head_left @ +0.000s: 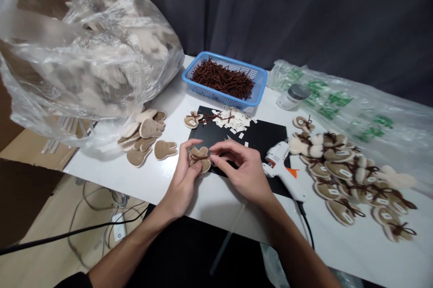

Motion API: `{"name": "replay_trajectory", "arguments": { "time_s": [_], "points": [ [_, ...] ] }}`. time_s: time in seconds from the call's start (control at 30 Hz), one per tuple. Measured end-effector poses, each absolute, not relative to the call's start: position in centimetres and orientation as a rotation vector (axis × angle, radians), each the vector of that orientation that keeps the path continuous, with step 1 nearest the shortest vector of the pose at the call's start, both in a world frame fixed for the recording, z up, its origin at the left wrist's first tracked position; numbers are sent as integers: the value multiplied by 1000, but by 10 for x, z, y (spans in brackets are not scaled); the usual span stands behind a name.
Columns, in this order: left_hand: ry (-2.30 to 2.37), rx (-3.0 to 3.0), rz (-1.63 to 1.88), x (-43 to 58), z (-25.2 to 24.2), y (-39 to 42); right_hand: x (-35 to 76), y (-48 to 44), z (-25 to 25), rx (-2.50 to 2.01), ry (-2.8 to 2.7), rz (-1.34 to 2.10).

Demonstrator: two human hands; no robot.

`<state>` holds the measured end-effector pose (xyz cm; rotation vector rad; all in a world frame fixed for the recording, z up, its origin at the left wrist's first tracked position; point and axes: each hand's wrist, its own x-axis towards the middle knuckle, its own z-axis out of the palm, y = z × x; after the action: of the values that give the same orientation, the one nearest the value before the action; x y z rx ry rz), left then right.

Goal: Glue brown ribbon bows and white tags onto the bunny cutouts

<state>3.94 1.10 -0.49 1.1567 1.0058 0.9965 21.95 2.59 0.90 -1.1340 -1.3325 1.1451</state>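
My left hand (182, 184) grips a small tan bunny-shaped felt piece (204, 164) by its edges, thumb on its front. A thin brown bow (196, 158) lies across this piece. With thumb and forefinger together, my right hand (241, 166) pinches at the right end of the bow. Beneath and behind the hands is a black mat (270, 132) bearing a heap of small white labels (233, 119). A white glue gun (282, 166) lies just right of my right hand. Plain bunny pieces (165, 149) are piled to the left of my left hand.
A blue basket (223, 97) of brown bows stands at the back, near a lidded jar (292, 97). Bunny pieces with bows and labels (341, 170) are heaped at right. A large clear bag (91, 62) fills the left. Clear plastic (358, 103) covers the back right.
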Motion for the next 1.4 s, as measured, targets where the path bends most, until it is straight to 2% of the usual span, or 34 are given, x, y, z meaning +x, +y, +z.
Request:
{"name": "replay_trajectory", "arguments": {
  "time_s": [0.3,0.6,1.13,1.4],
  "points": [
    [1043,1254,982,42,-3,11,212,25,9,-1125,-1348,1135],
    [1084,1304,930,43,-1,10,212,29,4,-1146,-1104,1321],
    [1085,1311,1010,44,-4,10,205,19,8,-1125,-1340,1034],
    [1053,1292,1057,44,-5,10,204,17,4,-1127,-1308,1010]
  ]
}}
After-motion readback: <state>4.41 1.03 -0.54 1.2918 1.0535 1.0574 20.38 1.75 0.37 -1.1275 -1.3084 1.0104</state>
